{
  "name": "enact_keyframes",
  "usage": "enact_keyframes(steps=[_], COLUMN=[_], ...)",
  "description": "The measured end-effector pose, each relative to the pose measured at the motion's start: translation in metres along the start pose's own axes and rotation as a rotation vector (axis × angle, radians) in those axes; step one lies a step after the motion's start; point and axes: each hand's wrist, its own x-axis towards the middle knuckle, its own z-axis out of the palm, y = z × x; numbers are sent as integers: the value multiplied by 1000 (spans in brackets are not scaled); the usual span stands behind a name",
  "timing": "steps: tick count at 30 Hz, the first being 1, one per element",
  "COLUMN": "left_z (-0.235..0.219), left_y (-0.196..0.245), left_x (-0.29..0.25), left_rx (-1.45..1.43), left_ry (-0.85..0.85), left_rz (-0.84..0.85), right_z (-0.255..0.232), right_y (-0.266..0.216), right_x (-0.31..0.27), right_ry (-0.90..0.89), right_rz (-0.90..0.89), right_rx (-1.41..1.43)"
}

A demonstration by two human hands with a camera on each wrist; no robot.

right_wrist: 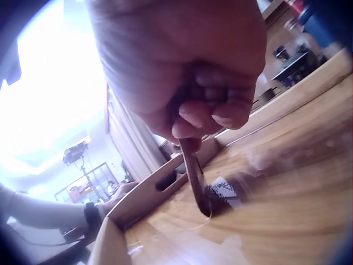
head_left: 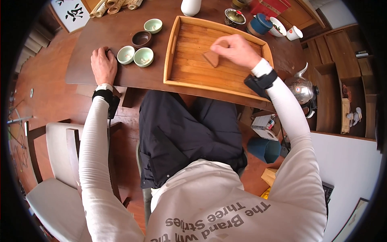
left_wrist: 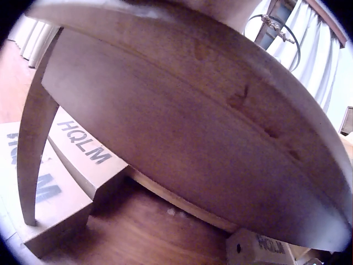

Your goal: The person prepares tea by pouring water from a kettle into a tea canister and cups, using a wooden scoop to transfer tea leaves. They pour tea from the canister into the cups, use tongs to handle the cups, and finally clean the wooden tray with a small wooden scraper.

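My right hand [head_left: 238, 50] pinches a small flat brown scraper-like piece [head_left: 211, 59] with a wedge shape, over the wooden tray [head_left: 173, 80]. Seen from the right wrist, curled fingers [right_wrist: 193, 118] hold the upper end of the piece [right_wrist: 191, 176], and its lower edge meets the shiny tray floor [right_wrist: 182, 232]. To the left, my left hand [head_left: 103, 66] rests palm down on the tabletop near the front edge, beside pale green cups [head_left: 125, 55]. Only a strip of skin from the left arm or hand shows at the top of the left wrist view.
A dark brown cup [head_left: 142, 39] stands among the green cups. Behind the tray are a white vase [head_left: 191, 6], a lidded glass bowl [head_left: 235, 17], a blue pot [head_left: 260, 23] and a white cup [head_left: 294, 33]. A steel kettle [head_left: 301, 89] stands to the right.
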Motion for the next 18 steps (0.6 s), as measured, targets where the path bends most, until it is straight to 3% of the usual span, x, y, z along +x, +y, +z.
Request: enact_keyframes(steps=[2,3,4,6,9,12,14,16,18], left_z=[0,0,-1,0,0,0,1,1,1], left_y=[0,0,1,2,-1,-1,-2,-4,-4], left_x=[1,2,3,5,3,3,2,3,3], left_rx=[19,18,23,25,27,-8,-6,-5,-6], left_ry=[-13,-18,-28,-32,-31,-32,-22,-32,-49], left_rz=[7,4,4,13,3,-10,-14,-20,-24], right_z=[-13,-11,-10,-8,16,27,19,9,1], right_y=[10,6,2,-17,-35,-21,-13,15,41], right_x=[-11,-12,-14,-11,3,4,-5,-22,-44], right_ry=[31,118,113,-2,-6,-35,-30,-39,168], right_rz=[172,67,74,316,265,229,222,219,-26], right_rx=[-1,-43,-40,269,382,415,180,171,34])
